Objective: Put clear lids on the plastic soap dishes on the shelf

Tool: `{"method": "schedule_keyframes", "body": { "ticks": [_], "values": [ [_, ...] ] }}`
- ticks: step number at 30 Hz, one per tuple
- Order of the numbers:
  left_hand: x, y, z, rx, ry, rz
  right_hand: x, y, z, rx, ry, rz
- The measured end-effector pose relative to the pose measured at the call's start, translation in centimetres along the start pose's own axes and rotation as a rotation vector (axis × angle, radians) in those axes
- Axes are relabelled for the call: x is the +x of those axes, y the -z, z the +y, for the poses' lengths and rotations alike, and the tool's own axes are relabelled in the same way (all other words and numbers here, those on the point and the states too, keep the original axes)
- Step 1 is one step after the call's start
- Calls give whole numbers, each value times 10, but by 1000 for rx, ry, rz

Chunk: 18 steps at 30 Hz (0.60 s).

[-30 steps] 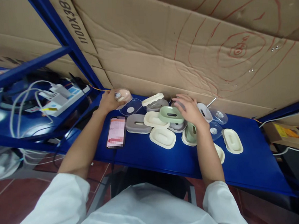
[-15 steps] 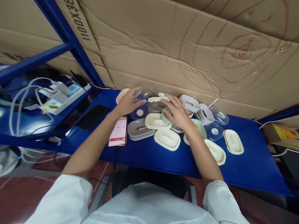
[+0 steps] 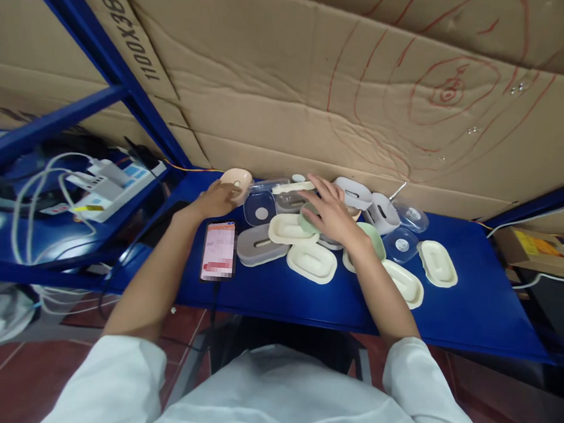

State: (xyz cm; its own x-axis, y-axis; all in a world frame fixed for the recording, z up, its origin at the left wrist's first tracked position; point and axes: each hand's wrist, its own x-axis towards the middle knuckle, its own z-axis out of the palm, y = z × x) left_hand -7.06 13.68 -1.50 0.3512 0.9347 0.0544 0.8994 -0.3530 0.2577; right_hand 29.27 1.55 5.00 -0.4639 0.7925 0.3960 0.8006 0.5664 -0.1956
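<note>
My left hand is at the near side of a peach oval box, its fingers curled over the edge. My right hand reaches over the pile with fingers spread, the thumb beside a small green piece; whether it touches the piece is hard to tell. Under that piece lies a cream oval dish. A grey slotted box and another cream dish lie in front. Between the hands are a clear lid with a round white label and a cream strip-like piece seen edge-on.
At right are white slotted boxes, clear lids, a green dish and cream dishes. A lit phone lies at left, near a power strip with cables. Cardboard stands behind the blue table.
My left hand has moved left, away from a clear lid it was at, to the peach box. My right hand stays over the green piece. The view has shifted slightly.
</note>
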Motion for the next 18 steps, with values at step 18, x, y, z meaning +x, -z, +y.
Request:
{"method": "schedule_keyframes", "body": {
  "ticks": [18],
  "values": [
    [-30,6,-3,-320,85,483,-33,83,9,-52,-161,161]
  ]
}}
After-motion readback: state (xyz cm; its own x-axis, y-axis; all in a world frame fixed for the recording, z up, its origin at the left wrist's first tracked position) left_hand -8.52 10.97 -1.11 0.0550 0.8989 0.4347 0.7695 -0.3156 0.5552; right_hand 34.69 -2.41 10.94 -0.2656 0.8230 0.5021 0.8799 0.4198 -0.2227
